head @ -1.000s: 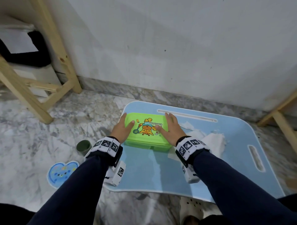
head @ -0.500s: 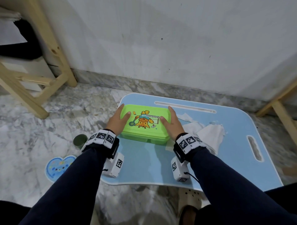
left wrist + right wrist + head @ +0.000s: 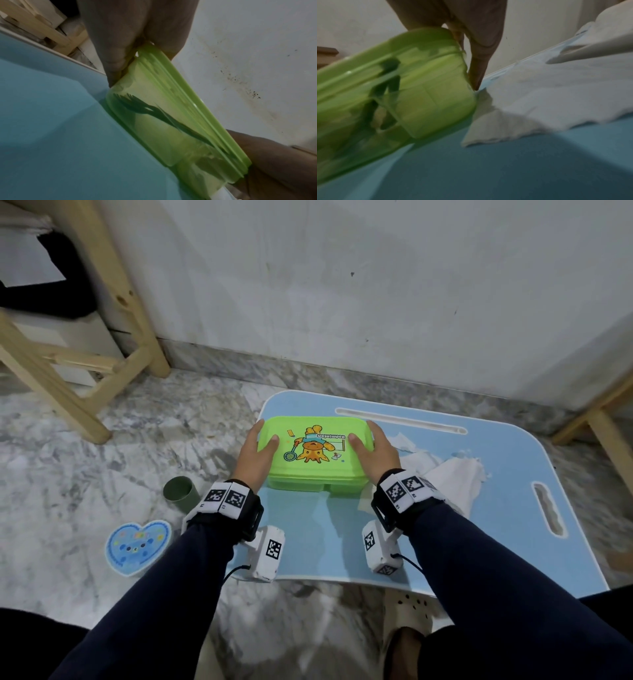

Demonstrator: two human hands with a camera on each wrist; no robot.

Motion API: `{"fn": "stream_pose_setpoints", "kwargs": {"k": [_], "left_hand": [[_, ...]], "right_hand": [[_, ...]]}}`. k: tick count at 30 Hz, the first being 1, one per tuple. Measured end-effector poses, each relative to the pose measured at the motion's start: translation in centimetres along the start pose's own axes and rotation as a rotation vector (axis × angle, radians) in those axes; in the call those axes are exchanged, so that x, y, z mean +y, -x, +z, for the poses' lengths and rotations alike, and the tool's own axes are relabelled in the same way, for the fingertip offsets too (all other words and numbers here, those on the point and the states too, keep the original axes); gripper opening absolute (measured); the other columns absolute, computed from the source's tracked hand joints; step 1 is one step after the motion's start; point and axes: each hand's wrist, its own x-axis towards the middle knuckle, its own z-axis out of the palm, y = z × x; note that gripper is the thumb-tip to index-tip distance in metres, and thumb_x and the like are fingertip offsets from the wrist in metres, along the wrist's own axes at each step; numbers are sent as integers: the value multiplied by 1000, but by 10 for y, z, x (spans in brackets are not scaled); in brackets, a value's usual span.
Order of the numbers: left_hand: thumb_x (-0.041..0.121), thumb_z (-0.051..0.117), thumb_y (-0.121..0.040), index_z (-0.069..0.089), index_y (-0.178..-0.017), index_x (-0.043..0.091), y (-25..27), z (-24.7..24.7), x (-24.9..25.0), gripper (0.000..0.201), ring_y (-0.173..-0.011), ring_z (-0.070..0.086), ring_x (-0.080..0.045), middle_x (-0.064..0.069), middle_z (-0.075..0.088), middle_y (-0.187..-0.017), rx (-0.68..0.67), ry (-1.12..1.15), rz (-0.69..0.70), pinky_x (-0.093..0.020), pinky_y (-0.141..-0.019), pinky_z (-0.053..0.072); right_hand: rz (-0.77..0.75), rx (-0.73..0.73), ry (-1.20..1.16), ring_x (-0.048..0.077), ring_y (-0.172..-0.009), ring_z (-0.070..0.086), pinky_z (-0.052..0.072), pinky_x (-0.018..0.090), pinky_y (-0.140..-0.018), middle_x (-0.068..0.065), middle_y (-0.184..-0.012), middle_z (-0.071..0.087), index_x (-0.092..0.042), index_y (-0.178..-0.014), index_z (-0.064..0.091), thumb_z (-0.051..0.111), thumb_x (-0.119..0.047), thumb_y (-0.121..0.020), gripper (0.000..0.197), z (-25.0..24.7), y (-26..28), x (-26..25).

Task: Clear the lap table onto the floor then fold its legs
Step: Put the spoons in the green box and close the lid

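Observation:
A green lunch box [image 3: 317, 458] with a cartoon print on its lid sits at the left of the light blue lap table [image 3: 507, 467]. My left hand [image 3: 255, 458] grips its left end, thumb on the lid and fingers down the side. My right hand [image 3: 375, 451] grips its right end the same way. The left wrist view shows the green lunch box [image 3: 173, 121] with a dark fork inside, and the fingers [image 3: 116, 54] of my left hand against its end. In the right wrist view the green lunch box [image 3: 393, 88] is blurred. White tissue [image 3: 452, 477] lies crumpled on the lap table beside it.
On the marble floor to the left stand a green cup [image 3: 180, 489] and a blue heart-shaped coaster [image 3: 137, 546]. A wooden frame [image 3: 68, 378] stands at the far left, another wooden leg [image 3: 609, 440] at the right. The wall is close behind the table.
Both hands have slid from lying flat on the lid to grasping the box's two ends. In the right wrist view the box is blurred by motion.

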Motion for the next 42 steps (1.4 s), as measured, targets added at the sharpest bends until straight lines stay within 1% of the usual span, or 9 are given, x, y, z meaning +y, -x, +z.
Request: {"fn": "stream_pose_setpoints", "kwargs": {"k": [6,12,19,24,28,35,37,40,42], "left_hand": [[27,52,-92,31,-144,19,12,-1,9,56,-135,40,-22,-7,41,-148,24,-49,58,-42,-114,32],[33,49,-93,27,-145,23,4,-4,6,57,-140,33,-20,-4,34,-152,-3,-146,91,-42,-117,27],[47,51,-88,22,-143,35,1,-9,-5,64,-137,37,-26,-5,36,-151,-80,-166,69,-50,-113,32],[38,53,-90,23,-144,28,4,-8,-7,62,-134,40,-26,-10,40,-147,-57,-142,98,-47,-112,33],[36,48,-93,21,-146,27,6,-5,-4,60,-140,32,-23,-6,33,-152,-37,-179,117,-42,-116,27],[35,42,-96,17,-147,29,9,-1,-1,57,-143,27,-21,-1,24,-156,-34,-274,133,-39,-116,25],[35,41,-96,16,-147,29,9,-2,0,58,-143,25,-21,-2,22,-157,-58,-283,125,-39,-116,24],[36,42,-95,15,-147,29,7,-5,1,59,-142,27,-23,-3,24,-156,-88,-287,123,-43,-117,25],[36,42,-95,14,-147,29,6,-4,2,59,-142,28,-24,-5,25,-156,-108,-302,115,-42,-117,25]], "right_hand": [[-45,-111,-122,23,-142,26,22,34,-116,5,-156,24,-27,-147,13,39,-31,-98,56,0,5,4],[-79,-115,-183,21,-142,27,23,28,-112,3,-156,22,-28,-148,2,30,-30,-100,55,6,12,11],[-98,-154,-241,20,-144,22,20,36,-119,3,-158,14,-28,-148,1,33,-25,-100,58,5,10,15],[-102,-204,-90,23,-137,36,29,30,-110,3,-155,24,-27,-147,-6,37,-33,-98,66,-1,13,11],[-71,-298,23,28,-132,43,31,33,-109,5,-151,33,-29,-145,-17,37,-39,-96,73,-11,11,8],[-4,-357,-156,24,-134,41,29,43,-116,5,-152,33,-33,-144,-16,49,-30,-93,83,-14,10,22],[-2,-355,-139,24,-133,41,29,41,-116,4,-151,33,-31,-144,-17,47,-29,-94,81,-14,14,21],[-29,-336,-43,25,-133,41,29,31,-111,5,-151,32,-27,-145,-16,42,-28,-97,76,-13,18,18],[-42,-310,18,27,-133,41,30,31,-109,7,-152,32,-27,-146,-14,41,-29,-97,73,-13,19,18]]}}
